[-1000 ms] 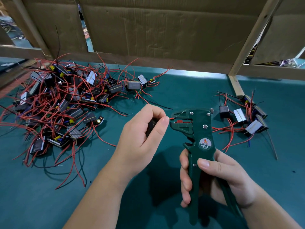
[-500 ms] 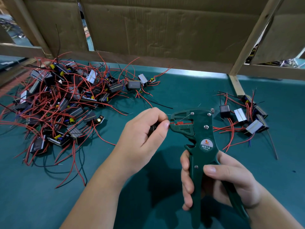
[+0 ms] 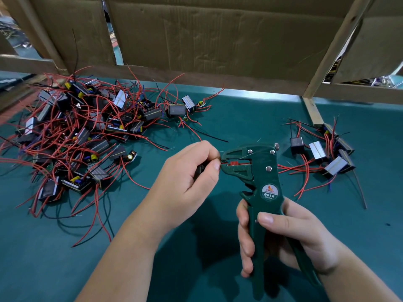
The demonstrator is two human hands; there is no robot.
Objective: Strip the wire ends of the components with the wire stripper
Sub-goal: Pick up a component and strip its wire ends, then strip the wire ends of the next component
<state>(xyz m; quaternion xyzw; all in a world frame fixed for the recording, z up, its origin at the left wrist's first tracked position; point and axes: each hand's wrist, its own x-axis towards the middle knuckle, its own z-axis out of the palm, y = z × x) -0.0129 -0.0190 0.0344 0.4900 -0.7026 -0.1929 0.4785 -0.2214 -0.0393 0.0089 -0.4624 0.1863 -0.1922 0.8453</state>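
left hand (image 3: 187, 182), pinching component (image 3: 199, 170), moved rightward, thumb now against wire stripper (image 3: 255, 166) head

Bare left hand (image 3: 185, 184) and right hand (image 3: 292, 234), bare forearms (image 3: 122, 258), short plain fingernails (image 3: 265, 219).

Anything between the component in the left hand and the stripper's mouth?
Nothing visible. The left hand pinches the component right at the mouth of the stripper, which the right hand grips by its handles. No stray wire crosses there; the big pile and small pile lie aside. Fingertips hide the wire end itself.
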